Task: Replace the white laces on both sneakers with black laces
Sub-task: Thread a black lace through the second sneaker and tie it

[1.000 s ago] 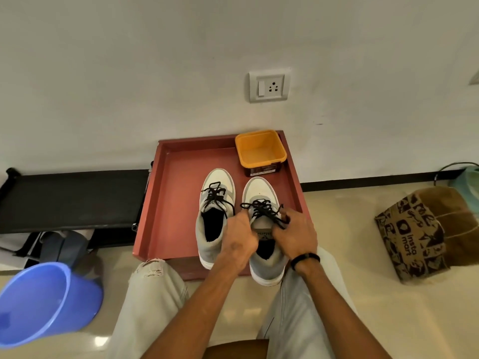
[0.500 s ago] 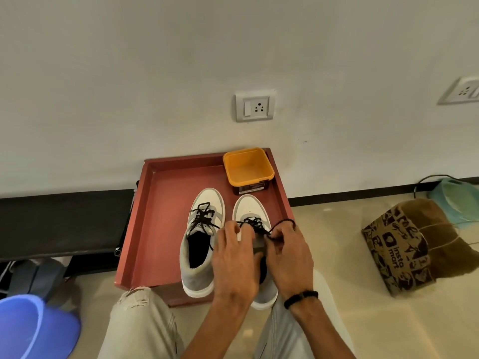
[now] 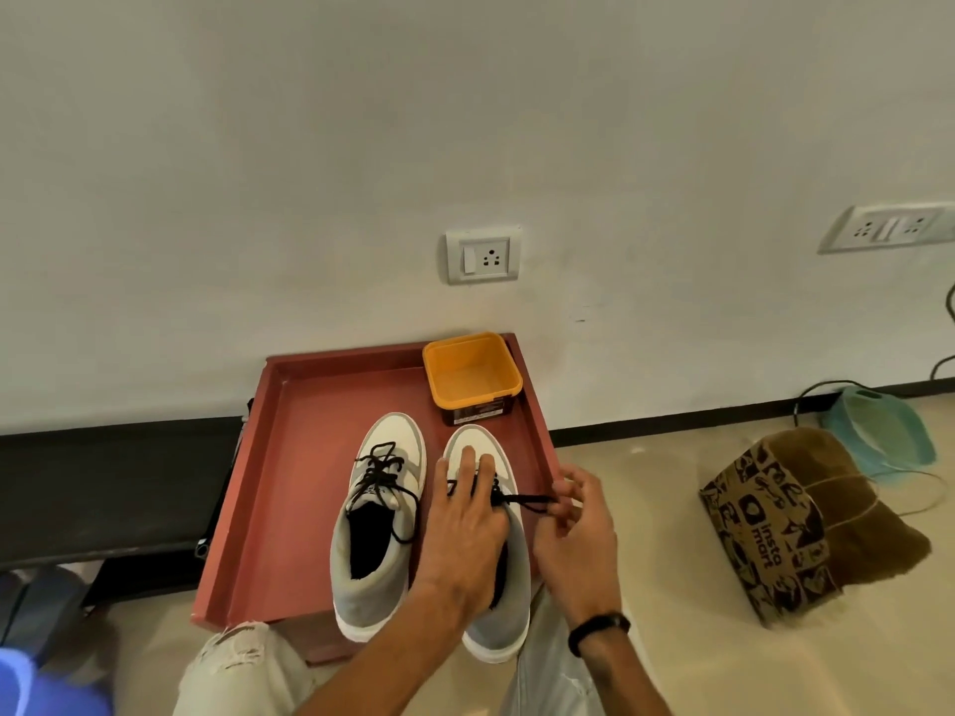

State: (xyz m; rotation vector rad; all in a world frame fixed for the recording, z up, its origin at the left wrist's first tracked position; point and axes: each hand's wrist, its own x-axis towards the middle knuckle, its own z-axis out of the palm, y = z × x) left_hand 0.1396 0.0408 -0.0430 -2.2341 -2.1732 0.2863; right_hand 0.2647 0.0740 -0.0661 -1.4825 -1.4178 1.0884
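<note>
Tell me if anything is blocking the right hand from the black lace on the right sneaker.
Nothing visible does. The right hand already pinches the black lace, pulling it sideways off the right sneaker, while the left hand presses flat on that sneaker's top.

The only words I can read stand on the brown paper bag (image 3: 765, 529) sitting on the floor to my right: "insta mart", printed in white on its dark patterned side and turned sideways from where I look, next to a small round logo mark. The dark base of the orange tub (image 3: 473, 400) at the back of the red tray (image 3: 310, 457) carries a label with pale print, but it is too small for me to make out. I can read nothing on either sneaker, and nothing on the wall sockets (image 3: 483, 254).
</note>
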